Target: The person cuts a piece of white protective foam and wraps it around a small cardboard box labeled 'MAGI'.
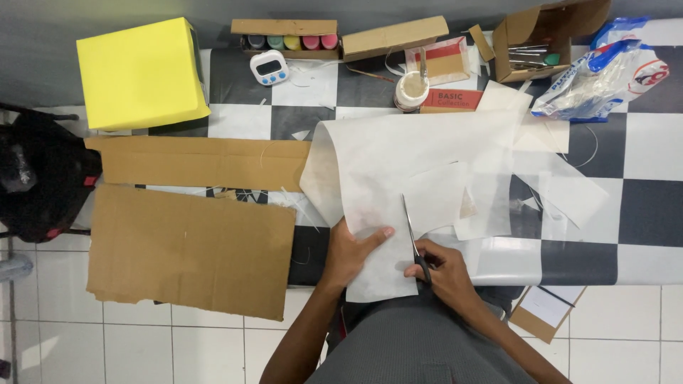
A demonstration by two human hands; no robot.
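Here we hold a pair of scissors [414, 238] in our right hand [445, 274], fingers closed through the dark handles, the blades pointing away from us into a large white sheet of paper [398, 171]. Our left hand [350, 252] lies flat on the near part of that sheet, thumb stretched out, pressing rather than gripping. The sheet lies in the middle of the table, its near edge hanging over the rim toward our lap.

Around it, two brown cardboard pieces [192, 249] lie to the left, the larger one jutting past the table edge. Loose white offcuts [562, 185] overlap to the right. At the far side stand a yellow box [139, 71], a small white timer [269, 67], a cardboard tray of paint pots [288, 41], a round tub [411, 89], an open carton [541, 39] and a blue-and-white plastic bag [605, 71].

What the carton holds is too small to make out, and the paper hides the tabletop beneath it. A black bag [39, 178] sits partly cut off at the left.

The table [651, 149] wears a black-and-white chequered cover; the floor [213, 348] below is pale tile.
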